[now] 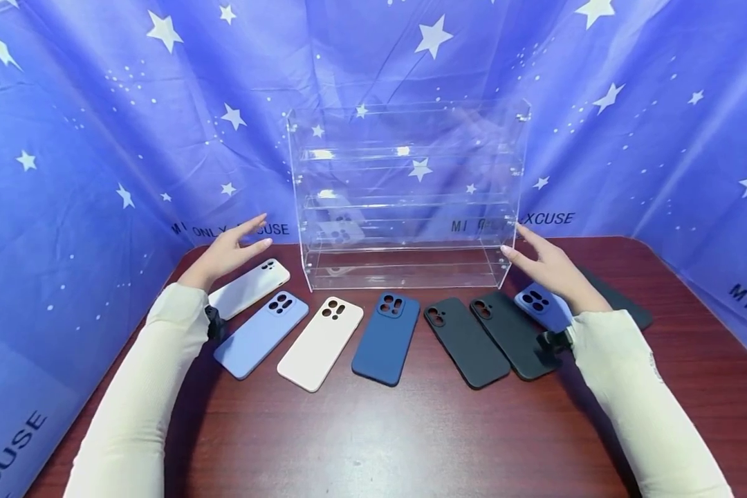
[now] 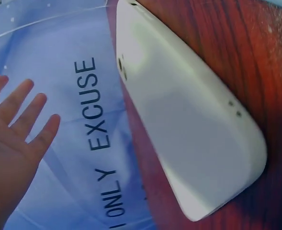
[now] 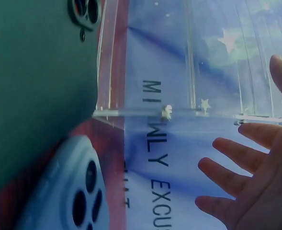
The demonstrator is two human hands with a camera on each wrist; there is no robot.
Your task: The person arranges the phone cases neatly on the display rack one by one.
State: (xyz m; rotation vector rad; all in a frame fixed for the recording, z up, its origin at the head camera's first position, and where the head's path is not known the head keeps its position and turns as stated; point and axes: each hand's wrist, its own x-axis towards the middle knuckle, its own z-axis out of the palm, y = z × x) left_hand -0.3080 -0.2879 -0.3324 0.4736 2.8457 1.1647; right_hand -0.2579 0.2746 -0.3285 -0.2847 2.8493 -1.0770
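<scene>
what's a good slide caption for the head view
Left hand and right hand flank a clear rack, phone cases spread across the table.

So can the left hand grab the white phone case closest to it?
Probably yes: the left hand holds nothing and its fingers are spread, and the white phone case lies just beside it on the table, with nothing seeming to block the way.
</scene>
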